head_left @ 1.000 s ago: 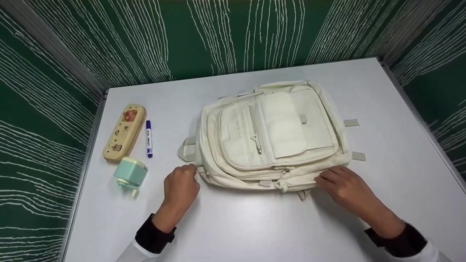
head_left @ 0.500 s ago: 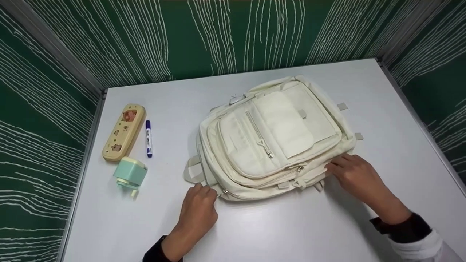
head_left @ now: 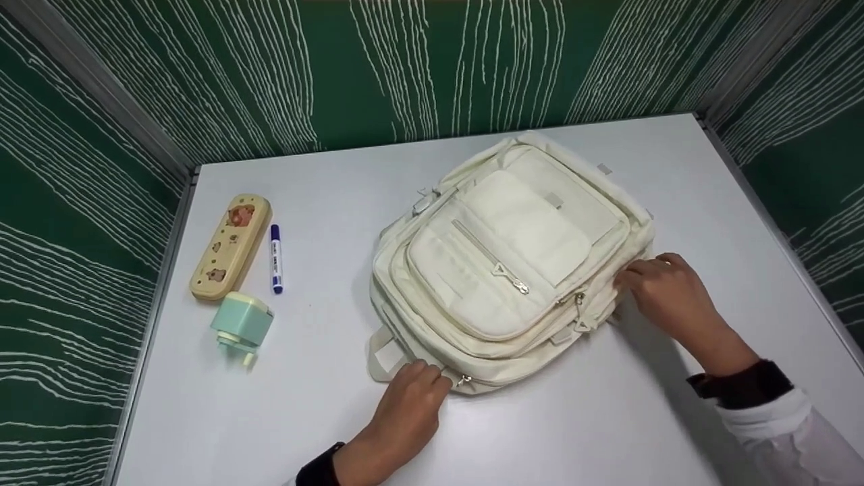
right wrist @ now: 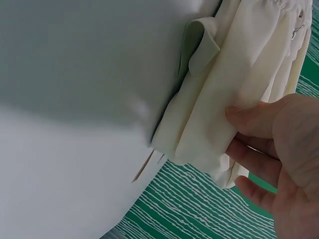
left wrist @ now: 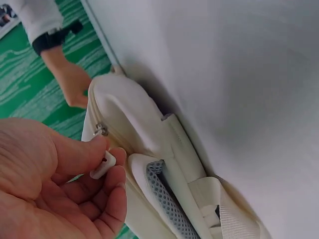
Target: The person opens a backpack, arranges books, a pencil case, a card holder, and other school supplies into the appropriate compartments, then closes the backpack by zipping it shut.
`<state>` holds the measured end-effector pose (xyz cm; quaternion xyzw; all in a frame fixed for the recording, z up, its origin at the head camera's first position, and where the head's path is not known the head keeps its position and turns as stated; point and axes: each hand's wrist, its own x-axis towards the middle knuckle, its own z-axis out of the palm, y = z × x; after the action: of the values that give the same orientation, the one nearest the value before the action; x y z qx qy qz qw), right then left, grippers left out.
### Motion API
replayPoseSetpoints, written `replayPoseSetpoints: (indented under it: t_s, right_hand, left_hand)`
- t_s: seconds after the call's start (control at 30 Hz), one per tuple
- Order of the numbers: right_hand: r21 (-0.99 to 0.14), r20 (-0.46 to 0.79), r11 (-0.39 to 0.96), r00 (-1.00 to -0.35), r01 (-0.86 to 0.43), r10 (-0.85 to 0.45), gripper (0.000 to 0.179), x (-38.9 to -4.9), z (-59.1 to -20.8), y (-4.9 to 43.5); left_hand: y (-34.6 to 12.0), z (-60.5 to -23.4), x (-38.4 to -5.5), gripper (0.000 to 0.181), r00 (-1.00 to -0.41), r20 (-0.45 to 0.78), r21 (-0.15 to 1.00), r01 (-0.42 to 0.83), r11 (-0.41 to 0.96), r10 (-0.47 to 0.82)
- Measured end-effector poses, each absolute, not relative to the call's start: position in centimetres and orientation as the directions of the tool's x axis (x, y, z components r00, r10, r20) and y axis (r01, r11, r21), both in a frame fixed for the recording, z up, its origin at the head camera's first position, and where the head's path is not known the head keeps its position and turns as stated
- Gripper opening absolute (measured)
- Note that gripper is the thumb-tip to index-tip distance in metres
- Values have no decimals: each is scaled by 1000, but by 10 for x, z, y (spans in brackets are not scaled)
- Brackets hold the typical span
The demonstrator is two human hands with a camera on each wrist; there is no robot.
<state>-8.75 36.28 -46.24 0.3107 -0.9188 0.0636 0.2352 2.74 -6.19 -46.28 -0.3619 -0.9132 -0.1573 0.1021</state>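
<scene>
A cream backpack (head_left: 526, 223) lies slantwise on the white table, front pockets up and top handle toward the lower left. Near that handle, my left hand (head_left: 408, 415) pinches a zipper pull (left wrist: 103, 166) between thumb and forefinger; the metal zipper slider (left wrist: 100, 129) shows just beyond the fingertips in the left wrist view. At the bag's lower right side, my right hand (head_left: 675, 297) pinches the fabric near the base between thumb and fingers. In the right wrist view a loose strap loop (right wrist: 202, 47) sticks out from the bag's side.
To the left lie a yellow pencil case (head_left: 229, 246) with animal pictures, a blue-capped marker (head_left: 277, 260) and a mint-green pencil sharpener (head_left: 243, 320) with a crank. Green panels (head_left: 364, 74) with white lines surround the white table (head_left: 317, 439).
The backpack has turned counterclockwise, its handle end swinging toward me and to the right. My left hand has moved right and nearer with it; my right hand has moved farther away and slightly right.
</scene>
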Motion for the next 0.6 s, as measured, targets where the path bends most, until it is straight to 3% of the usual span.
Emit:
replayPoseSetpoints:
  t_s: [0.23, 0.4, 0.6]
  right_hand:
    - [7, 462, 830, -734, -558, -498, 30, -112, -465, 370]
    - [-15, 452, 840, -753, -543, -478, 31, -125, -467, 372]
    - [-73, 474, 873, -787, -482, -395, 29, -115, -461, 355]
  left_hand:
    - [-39, -468, 28, 23, -669, 233, 218, 743, 633, 706]
    - [-27, -473, 28, 22, -623, 256, 195, 782, 591, 739]
    - [-21, -477, 26, 21, -596, 301, 163, 801, 576, 744]
